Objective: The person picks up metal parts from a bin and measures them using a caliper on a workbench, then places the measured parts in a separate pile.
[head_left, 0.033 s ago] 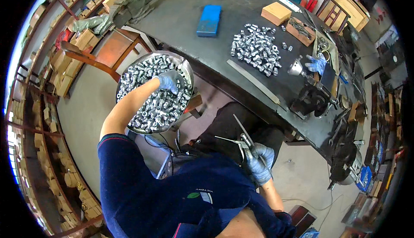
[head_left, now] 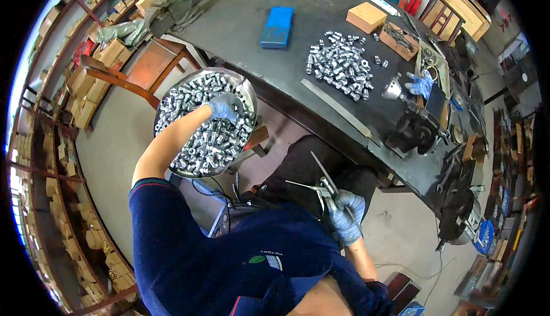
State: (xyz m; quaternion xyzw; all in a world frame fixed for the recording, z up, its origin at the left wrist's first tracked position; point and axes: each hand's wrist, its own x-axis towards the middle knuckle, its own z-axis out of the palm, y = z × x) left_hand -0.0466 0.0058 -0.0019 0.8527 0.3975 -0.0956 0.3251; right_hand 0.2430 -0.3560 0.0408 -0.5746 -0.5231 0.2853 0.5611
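At the left, a round metal basin (head_left: 250, 94) is heaped with silvery metal fittings (head_left: 207, 139). My left hand (head_left: 222, 107), in a blue glove with grey fingers, reaches into the heap; its fingers curl down among the fittings, and whatever they grip is hidden. Low over my lap, my gloved right hand (head_left: 347, 216) is closed round a slim, dark, file-like bar (head_left: 322, 170) and a silvery tool with a thin pointed rod (head_left: 302, 186). The exact kind of the silvery tool is unclear. Both point up and left, away from the basin's fittings.
On the dark workbench (head_left: 240, 35) lie a loose pile of fittings (head_left: 341, 67), a long flat metal bar (head_left: 335, 107), and a blue case (head_left: 277, 27). A dark machine (head_left: 413, 134) stands at its right edge. A wooden chair (head_left: 150, 67) is behind the basin; shelves line the left.
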